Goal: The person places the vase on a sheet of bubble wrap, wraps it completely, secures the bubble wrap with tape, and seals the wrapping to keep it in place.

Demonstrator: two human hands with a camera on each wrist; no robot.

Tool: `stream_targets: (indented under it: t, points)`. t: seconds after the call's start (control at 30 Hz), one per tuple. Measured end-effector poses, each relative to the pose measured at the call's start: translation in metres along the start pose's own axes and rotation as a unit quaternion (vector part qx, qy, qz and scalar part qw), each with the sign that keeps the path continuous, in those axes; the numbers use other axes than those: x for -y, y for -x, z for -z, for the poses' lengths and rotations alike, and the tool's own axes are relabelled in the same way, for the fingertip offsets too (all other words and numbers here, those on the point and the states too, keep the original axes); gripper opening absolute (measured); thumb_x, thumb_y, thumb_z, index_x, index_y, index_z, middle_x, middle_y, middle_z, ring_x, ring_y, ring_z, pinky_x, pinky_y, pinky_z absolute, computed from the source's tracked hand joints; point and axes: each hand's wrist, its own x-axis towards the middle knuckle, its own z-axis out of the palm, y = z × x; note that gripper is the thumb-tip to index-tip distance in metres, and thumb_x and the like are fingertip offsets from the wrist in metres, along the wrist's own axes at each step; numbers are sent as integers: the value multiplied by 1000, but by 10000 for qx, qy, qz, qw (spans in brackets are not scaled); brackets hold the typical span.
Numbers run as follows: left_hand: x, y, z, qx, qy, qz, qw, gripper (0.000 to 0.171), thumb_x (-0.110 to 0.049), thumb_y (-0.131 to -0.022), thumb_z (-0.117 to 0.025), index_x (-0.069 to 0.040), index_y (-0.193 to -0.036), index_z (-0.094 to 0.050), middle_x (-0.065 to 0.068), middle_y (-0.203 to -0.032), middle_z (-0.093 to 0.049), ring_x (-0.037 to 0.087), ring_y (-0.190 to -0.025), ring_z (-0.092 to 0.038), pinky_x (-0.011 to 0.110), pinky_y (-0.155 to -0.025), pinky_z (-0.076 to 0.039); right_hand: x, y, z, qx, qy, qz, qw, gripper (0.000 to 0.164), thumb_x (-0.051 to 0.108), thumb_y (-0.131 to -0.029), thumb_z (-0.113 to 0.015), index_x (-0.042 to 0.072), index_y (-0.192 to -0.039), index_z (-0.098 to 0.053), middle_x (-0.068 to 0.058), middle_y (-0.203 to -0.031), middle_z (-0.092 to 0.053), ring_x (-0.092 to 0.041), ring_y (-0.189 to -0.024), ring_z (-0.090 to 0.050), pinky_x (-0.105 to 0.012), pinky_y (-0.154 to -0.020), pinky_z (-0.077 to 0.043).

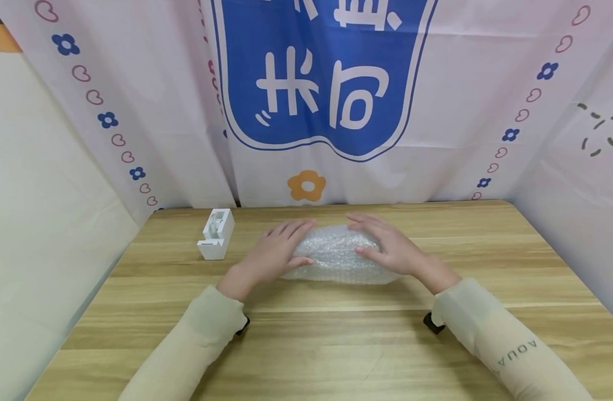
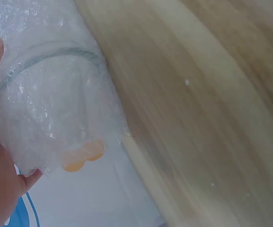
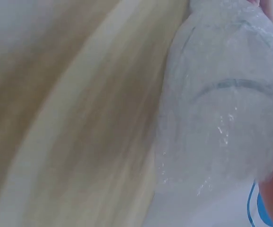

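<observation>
A clear bubble-wrap bundle (image 1: 336,256) lies crosswise near the table's back edge, its contents hidden by the layers. My left hand (image 1: 273,250) rests over its left end, fingers stretched toward the far side and thumb on the front. Over the right end lies my right hand (image 1: 393,245), its thumb apart from the fingers. Through the left wrist view, a dark curved line crosses the bubble wrap (image 2: 56,94), and an orange patch shows through its lower end. A similar curved line marks the bubble wrap (image 3: 221,123) in the right wrist view.
A white tape dispenser (image 1: 217,234) with a roll of clear tape stands at the table's back left. Behind the wood-grain table (image 1: 331,345) hangs a printed cloth (image 1: 446,122) with a blue emblem and flowers. Pale cloth also lines both sides.
</observation>
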Motion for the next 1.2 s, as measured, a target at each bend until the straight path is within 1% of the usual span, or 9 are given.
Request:
stream_targets:
  t: [0.13, 0.23, 0.37, 0.53, 0.7, 0.8, 0.93, 1.07, 1.2]
  points:
    - [0, 1, 0, 78, -47, 63, 9999, 79, -66, -86, -37, -27, -150, -10, -2, -148, -29, 25, -130, -33, 58, -95, -35, 0, -6, 3, 267, 245, 99, 9993, 64, 40, -91, -53, 8, -143, -33, -6, -137, -47, -26, -130, -35, -50, -106, -25]
    - [0, 0, 1, 176, 55, 135, 9997, 78, -66, -86, -38, -27, -150, -12, -2, -148, -30, 25, -129, -34, 57, -95, -35, 0, -9, 6, 365, 350, 94, 9987, 66, 41, -89, -54, 11, -144, -32, -3, -133, -51, -25, -126, -40, -49, -104, -29]
    - [2, -3, 2, 249, 192, 142, 9994, 78, -65, -86, -39, -25, -149, -17, 0, -147, -32, 27, -129, -34, 57, -97, -33, 1, -11, 7, 382, 541, 188, 9976, 59, 39, -88, -55, 16, -141, -41, -2, -138, -46, -26, -125, -42, -49, -102, -32]
    - [6, -6, 2, 362, 244, 126, 9990, 78, -65, -86, -38, -30, -150, -11, -2, -149, -28, 24, -132, -31, 54, -100, -31, 4, -10, 7, 399, 850, 274, 9952, 57, 44, -87, -55, 19, -138, -45, 1, -139, -45, -25, -125, -41, -47, -103, -31]
    - [10, -8, 0, 342, 336, 28, 9988, 77, -63, -87, -40, -31, -149, -8, -3, -150, -25, 22, -133, -27, 53, -102, -29, 9, -10, 6, 327, 1051, 273, 9935, 71, 59, -81, -59, 19, -138, -46, 2, -141, -43, -24, -122, -43, -45, -101, -33]
    - [12, -9, -1, 339, 376, 7, 9987, 77, -63, -87, -40, -32, -149, -8, -2, -150, -23, 23, -134, -27, 54, -102, -28, 12, -11, 4, 298, 1173, 192, 9925, 77, 63, -79, -58, 19, -140, -43, 3, -142, -42, -24, -120, -44, -46, -99, -35]
    - [13, -9, -2, 333, 399, -13, 9987, 75, -61, -88, -39, -32, -149, -9, 1, -151, -22, 26, -134, -25, 57, -100, -29, 17, -11, 2, 270, 1281, 50, 9914, 78, 64, -80, -56, 17, -141, -42, 0, -141, -43, -26, -116, -46, -47, -97, -35]
    - [14, -9, -3, 282, 401, -33, 9988, 73, -58, -89, -40, -31, -150, -9, 4, -152, -20, 28, -135, -22, 59, -99, -29, 22, -10, 0, 174, 1305, -50, 9913, 73, 61, -82, -55, 16, -139, -44, -1, -141, -43, -27, -113, -47, -47, -96, -35]
    - [14, -10, -6, 240, 373, -7, 9990, 71, -56, -91, -39, -31, -150, -8, 5, -153, -14, 32, -137, -17, 61, -99, -28, 27, -8, -2, 44, 1376, -181, 9903, 69, 59, -85, -53, 16, -138, -45, -1, -141, -43, -28, -111, -47, -47, -94, -36]
